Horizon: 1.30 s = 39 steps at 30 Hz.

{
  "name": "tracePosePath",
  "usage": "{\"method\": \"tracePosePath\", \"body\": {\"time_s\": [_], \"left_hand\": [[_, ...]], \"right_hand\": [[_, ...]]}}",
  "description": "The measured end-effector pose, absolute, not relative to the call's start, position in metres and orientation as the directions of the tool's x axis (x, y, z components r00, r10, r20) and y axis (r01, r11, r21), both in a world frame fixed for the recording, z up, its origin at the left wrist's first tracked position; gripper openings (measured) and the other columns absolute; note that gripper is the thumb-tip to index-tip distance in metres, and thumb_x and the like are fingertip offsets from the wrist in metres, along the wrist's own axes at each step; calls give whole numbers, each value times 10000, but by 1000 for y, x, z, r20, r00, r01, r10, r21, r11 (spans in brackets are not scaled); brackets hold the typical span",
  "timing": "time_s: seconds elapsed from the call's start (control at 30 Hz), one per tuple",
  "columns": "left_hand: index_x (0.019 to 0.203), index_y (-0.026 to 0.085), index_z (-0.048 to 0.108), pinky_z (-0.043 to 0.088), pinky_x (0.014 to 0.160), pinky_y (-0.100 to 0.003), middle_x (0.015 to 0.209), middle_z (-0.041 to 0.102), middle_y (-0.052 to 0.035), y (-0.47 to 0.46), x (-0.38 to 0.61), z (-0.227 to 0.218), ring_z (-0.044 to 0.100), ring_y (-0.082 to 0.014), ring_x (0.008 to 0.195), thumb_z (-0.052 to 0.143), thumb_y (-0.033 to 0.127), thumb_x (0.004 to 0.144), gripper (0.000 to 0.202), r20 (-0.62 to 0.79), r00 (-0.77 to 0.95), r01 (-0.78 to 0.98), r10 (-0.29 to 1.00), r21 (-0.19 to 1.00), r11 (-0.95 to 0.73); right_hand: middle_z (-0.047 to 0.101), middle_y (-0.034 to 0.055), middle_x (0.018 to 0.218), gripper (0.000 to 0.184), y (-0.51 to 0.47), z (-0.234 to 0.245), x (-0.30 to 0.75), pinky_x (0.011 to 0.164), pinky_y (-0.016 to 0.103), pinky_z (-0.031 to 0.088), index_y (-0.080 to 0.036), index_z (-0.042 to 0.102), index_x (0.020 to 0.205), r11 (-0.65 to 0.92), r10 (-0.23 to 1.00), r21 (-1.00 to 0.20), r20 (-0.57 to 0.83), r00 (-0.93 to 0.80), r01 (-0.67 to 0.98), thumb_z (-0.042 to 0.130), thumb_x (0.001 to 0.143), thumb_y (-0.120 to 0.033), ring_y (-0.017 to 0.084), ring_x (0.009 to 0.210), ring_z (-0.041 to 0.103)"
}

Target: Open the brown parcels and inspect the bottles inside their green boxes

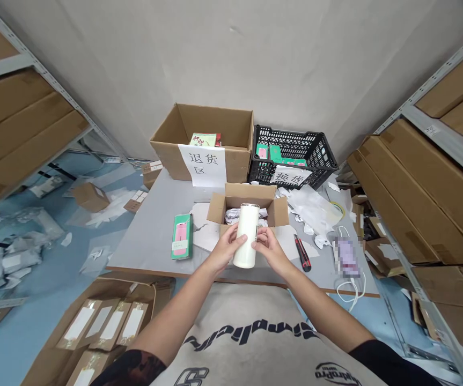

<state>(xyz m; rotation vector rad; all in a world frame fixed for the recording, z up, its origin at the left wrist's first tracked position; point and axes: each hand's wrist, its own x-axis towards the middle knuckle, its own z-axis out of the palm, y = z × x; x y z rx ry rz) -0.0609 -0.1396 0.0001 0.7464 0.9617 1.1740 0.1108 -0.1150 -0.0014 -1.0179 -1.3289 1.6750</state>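
A white cylindrical tumbler (245, 238) with a metallic rim at its upper end is held between my two hands over the table's front part. My left hand (228, 247) grips its left side, thumb across the front. On the other side, the fingers of my right hand (270, 247) close around it. Just behind the tumbler stands an open small cardboard box (277, 212) with crumpled paper inside. To the left lies a green box with a pink front picture (182, 237). A red and black utility knife (302, 253) rests right of my right hand.
At the back of the grey table (142, 236) stand a large cardboard box (162, 153) with a paper sign and a black plastic crate (323, 161) holding green boxes. Plastic wrapping (315, 209) and a blurred phone (347, 257) with a white cable lie right. Below left, a carton (50, 359) holds several packages.
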Motion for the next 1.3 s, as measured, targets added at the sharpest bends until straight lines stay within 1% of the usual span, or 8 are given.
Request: {"method": "tracePosePath", "body": {"time_s": [0.2, 0.37, 0.57, 0.73, 0.87, 0.97, 1.1, 1.3], "left_hand": [[1320, 206, 507, 506, 935, -388, 1237, 668, -127, -139, -59, 0, 636, -277, 1123, 787, 390, 759, 654, -209, 35, -405, 977, 891, 205], [1275, 225, 570, 541, 841, -367, 1267, 646, -131, -138, -63, -2, 597, -298, 1182, 728, 423, 808, 532, -253, 23, -425, 967, 873, 239], [1219, 210, 614, 508, 937, -387, 1239, 648, -120, -134, -67, -3, 598, -276, 1167, 801, 399, 740, 548, -228, -21, -409, 973, 890, 200], [1317, 207, 558, 503, 955, -410, 1307, 623, -147, -135, -60, 1, 607, -302, 1167, 822, 384, 723, 674, -229, 149, -412, 962, 870, 271], [1347, 224, 529, 525, 909, -419, 1269, 647, -146, -136, -59, 2, 627, -312, 1134, 823, 398, 719, 715, -238, 153, -410, 959, 868, 281], [1305, 221, 565, 529, 890, -395, 1265, 647, -138, -135, -62, 0, 593, -314, 1184, 790, 427, 752, 631, -267, 88, -396, 960, 875, 280], [1259, 214, 606, 525, 888, -385, 1223, 656, -121, -133, -65, -7, 588, -291, 1169, 764, 435, 776, 554, -257, 24, -396, 966, 885, 245], [1251, 222, 632, 503, 890, -351, 1040, 688, -73, -133, -60, -21, 631, -217, 986, 771, 423, 770, 539, -184, -56, -309, 981, 938, 158]], "right_hand": [[581, 62, 1134, 625, -116, -12, 108, 867, 376, 492, -250, 559, 1202, -49, 939, -976, -117, -323, 213, 814, 671, -461, 220, 1010, 559], [630, 60, 1110, 633, -113, -10, 107, 874, 397, 517, -247, 538, 1194, -177, 927, -982, -188, -324, 65, 826, 664, -438, 218, 970, 615], [663, 40, 1124, 452, -113, 5, 110, 995, 426, 467, -280, 580, 1116, -219, 915, -972, -177, -362, -79, 765, 731, -428, 232, 1082, 614], [610, 54, 1265, 605, -114, 8, 110, 1024, 431, 447, -276, 575, 1260, -177, 901, -983, -178, -395, 38, 783, 715, -439, 264, 1206, 553], [612, 62, 1225, 732, -113, 1, 111, 993, 399, 457, -267, 525, 1295, -93, 925, -991, -123, -360, 100, 845, 650, -397, 237, 1134, 577], [641, 43, 1118, 604, -112, -2, 112, 924, 381, 493, -263, 547, 1172, -139, 936, -990, -142, -322, 32, 838, 660, -395, 212, 1029, 613], [648, 36, 1157, 422, -110, 1, 111, 968, 396, 472, -256, 627, 1093, -180, 940, -983, -181, -288, 29, 766, 726, -410, 225, 1063, 609], [657, 49, 1174, 530, -110, -3, 109, 964, 413, 477, -260, 588, 1159, -241, 921, -970, -216, -325, -38, 798, 692, -396, 241, 1082, 613]]}}
